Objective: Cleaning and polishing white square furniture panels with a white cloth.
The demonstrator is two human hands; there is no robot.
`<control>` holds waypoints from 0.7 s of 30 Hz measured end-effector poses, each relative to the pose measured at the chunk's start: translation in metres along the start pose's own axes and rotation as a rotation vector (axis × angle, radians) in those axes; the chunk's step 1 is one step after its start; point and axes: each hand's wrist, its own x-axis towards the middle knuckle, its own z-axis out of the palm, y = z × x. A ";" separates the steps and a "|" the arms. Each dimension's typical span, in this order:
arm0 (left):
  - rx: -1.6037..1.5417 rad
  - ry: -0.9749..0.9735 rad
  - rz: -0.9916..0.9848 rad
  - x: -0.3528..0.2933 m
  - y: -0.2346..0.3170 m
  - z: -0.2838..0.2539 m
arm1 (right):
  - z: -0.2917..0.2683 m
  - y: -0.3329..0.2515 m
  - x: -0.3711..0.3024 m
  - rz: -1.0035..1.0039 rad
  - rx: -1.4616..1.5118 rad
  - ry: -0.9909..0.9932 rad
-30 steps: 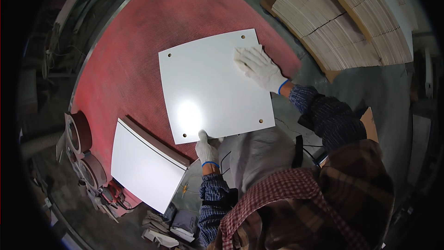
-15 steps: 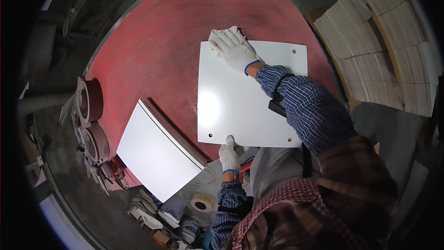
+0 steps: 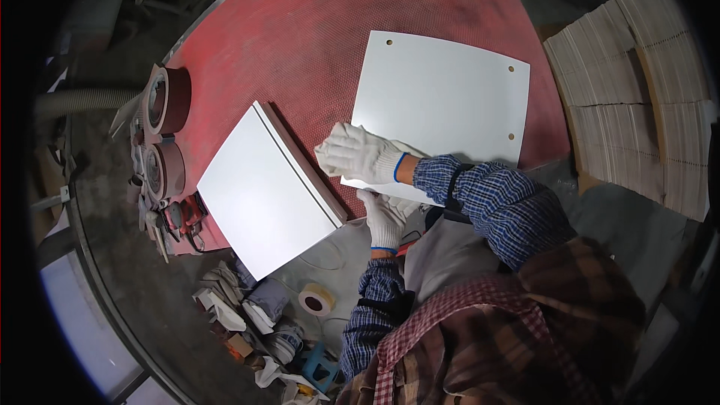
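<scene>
Red table (image 3: 300, 37) carries a white panel (image 3: 442, 105); right hand (image 3: 352, 154) presses flat on its near-left corner, left hand (image 3: 384, 217) pinches the near edge; best slide it evenly, fingers clear of the stacked panels (image 3: 262, 187)

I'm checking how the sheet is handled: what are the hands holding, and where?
Both gloved hands are on the white panel at its near left corner: the right hand lies on top, the left hand at the edge beneath. Whether fingers close around it cannot be told.
</scene>
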 end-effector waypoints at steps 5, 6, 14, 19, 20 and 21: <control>-0.232 0.113 0.064 0.001 -0.005 0.001 | -0.008 -0.048 -0.070 0.049 0.119 0.085; -0.230 0.087 0.078 0.000 -0.004 0.000 | -0.014 -0.053 -0.084 0.085 0.177 0.079; 0.113 -0.053 -0.013 0.020 -0.002 -0.014 | -0.112 -0.049 -0.216 0.305 -0.020 -0.116; 0.225 0.120 -0.010 0.016 -0.006 0.012 | -0.157 0.015 -0.277 0.503 -0.241 -0.202; 0.237 0.136 -0.008 0.016 -0.005 0.012 | -0.157 0.034 -0.284 0.611 -0.201 -0.115; 0.248 0.154 -0.007 0.016 -0.004 0.011 | -0.157 0.055 -0.286 0.716 -0.157 -0.028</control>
